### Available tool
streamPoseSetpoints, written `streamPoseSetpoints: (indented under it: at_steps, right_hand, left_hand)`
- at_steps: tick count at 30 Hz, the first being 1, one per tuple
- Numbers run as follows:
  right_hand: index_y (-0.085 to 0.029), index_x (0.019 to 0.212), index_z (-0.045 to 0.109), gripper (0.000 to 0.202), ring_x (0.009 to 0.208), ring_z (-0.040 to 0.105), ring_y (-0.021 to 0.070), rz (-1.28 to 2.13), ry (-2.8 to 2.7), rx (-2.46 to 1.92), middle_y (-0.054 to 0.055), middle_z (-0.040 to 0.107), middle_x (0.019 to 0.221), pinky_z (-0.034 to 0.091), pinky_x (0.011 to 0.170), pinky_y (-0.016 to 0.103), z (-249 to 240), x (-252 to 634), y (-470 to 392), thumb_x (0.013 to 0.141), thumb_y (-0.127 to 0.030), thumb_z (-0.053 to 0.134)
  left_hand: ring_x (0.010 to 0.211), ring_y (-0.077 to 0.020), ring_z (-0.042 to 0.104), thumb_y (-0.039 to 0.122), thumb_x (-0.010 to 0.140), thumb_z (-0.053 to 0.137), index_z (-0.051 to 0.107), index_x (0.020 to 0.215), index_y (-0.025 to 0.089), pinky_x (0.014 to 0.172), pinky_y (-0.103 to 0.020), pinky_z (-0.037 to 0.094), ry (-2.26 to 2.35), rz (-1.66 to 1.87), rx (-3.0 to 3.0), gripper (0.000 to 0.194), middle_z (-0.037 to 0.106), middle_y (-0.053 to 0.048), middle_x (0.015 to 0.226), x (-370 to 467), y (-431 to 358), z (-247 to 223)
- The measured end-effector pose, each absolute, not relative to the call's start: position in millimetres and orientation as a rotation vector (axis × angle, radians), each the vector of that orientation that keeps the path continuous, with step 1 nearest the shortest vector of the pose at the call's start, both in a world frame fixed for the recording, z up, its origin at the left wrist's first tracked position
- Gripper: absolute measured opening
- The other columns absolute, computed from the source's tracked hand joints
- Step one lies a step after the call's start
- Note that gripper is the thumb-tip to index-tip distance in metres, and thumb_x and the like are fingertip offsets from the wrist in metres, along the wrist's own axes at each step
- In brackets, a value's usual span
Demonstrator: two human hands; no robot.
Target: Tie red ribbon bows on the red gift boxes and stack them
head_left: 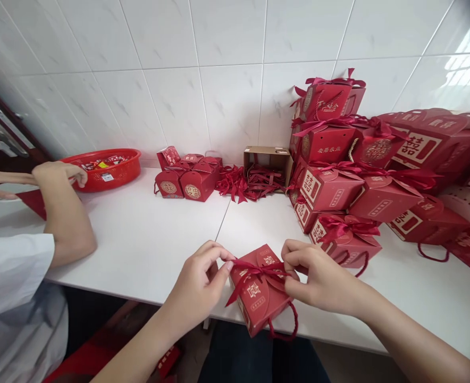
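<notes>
A small red gift box (259,300) with gold lettering and a cord handle sits at the white table's near edge (147,250). A dark red ribbon (259,269) crosses its top. My left hand (201,284) pinches the ribbon's left end beside the box. My right hand (318,276) pinches the ribbon's right part at the box's top right corner. Both hands touch the box.
A big stack of finished red boxes (338,186) fills the right side against the tiled wall. A cardboard box of ribbons (267,170) and several small red boxes (187,181) stand at the back. Another person's arm (63,213) reaches near a red basket (105,170) at left.
</notes>
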State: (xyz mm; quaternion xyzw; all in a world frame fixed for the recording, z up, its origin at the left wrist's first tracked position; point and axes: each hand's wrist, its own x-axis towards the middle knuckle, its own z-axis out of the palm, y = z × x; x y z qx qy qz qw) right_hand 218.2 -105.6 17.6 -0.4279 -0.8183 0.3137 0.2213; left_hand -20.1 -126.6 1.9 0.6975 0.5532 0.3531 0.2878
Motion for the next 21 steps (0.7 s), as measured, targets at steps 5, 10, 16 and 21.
streamPoseSetpoints:
  at_steps: [5, 10, 16, 21]
  right_hand:
    - [-0.018, 0.056, 0.037, 0.02, 0.066, 0.043, 0.0113, 0.903, -2.269, -1.125, -0.002, 0.045, 0.074, 0.034, 0.062, 0.026, 13.7, 219.7, -103.1, 0.067, -0.008, 0.051]
    - [-0.018, 0.056, 0.04, 0.02, 0.079, 0.051, 0.0132, 0.907, -2.264, -1.081, 0.0, 0.051, 0.087, 0.039, 0.073, 0.026, 11.7, 224.5, -103.8, 0.068, -0.007, 0.053]
    - [-0.018, 0.058, 0.044, 0.019, 0.093, 0.057, 0.0153, 0.937, -2.251, -1.118, 0.001, 0.054, 0.107, 0.042, 0.084, 0.028, 6.1, 232.6, -111.2, 0.072, -0.011, 0.056]
    - [-0.019, 0.059, 0.044, 0.018, 0.1, 0.058, 0.0171, 0.959, -2.251, -1.182, 0.001, 0.053, 0.119, 0.044, 0.086, 0.029, 5.5, 233.3, -114.5, 0.072, -0.012, 0.055]
  left_hand:
    - [0.112, -0.0217, 0.05, 0.033, 0.087, 0.044, 0.052, 0.068, 0.019, 0.091, -0.032, 0.042, 1.089, 0.883, 1.733, 0.025, 0.055, -0.006, 0.106, -22.1, -115.3, 8.6]
    - [0.113, -0.0237, 0.045, 0.038, 0.086, 0.051, 0.05, 0.064, 0.018, 0.104, -0.049, 0.022, 1.36, 0.795, 2.089, 0.03, 0.057, -0.003, 0.11, -15.8, -103.9, 8.8]
    - [0.114, -0.0243, 0.041, 0.039, 0.089, 0.047, 0.056, 0.068, 0.019, 0.097, -0.05, 0.022, 1.543, 0.729, 2.181, 0.031, 0.054, -0.002, 0.116, -18.0, -102.5, -5.0]
    - [0.114, -0.0282, 0.039, 0.04, 0.089, 0.048, 0.062, 0.068, 0.021, 0.09, -0.051, 0.023, 1.692, 0.805, 2.372, 0.032, 0.053, -0.006, 0.117, -19.2, -108.1, -9.3]
